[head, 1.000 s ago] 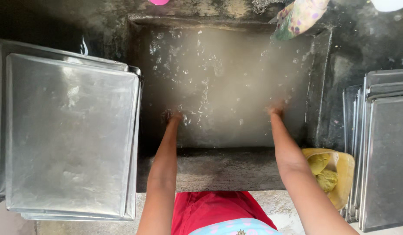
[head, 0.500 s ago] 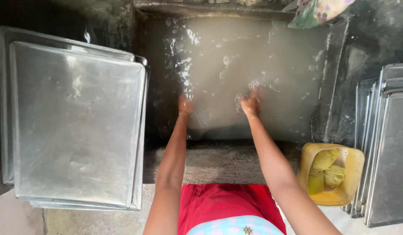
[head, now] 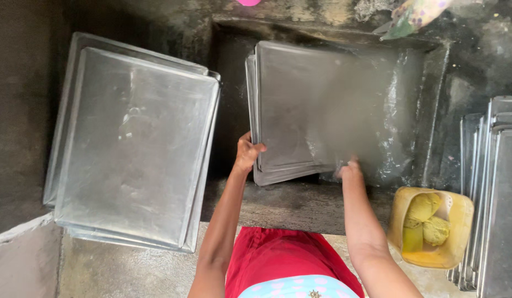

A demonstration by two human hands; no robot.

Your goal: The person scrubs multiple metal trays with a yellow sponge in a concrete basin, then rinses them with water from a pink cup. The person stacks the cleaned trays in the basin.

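Now, head view: metal trays (head: 300, 110) are lifted half out of the cloudy basin (head: 410, 110), absent before. Left hand (head: 247, 154) is clamped on their edge; right hand (head: 350, 168) grip can't be told. Yellow tub (head: 399, 221) sits right.

Bare forearms, no sleeves, no rings or bands on left hand (head: 246, 154) or right hand (head: 349, 168). Red shorts (head: 286, 259); pale blue patterned top (head: 297, 288).
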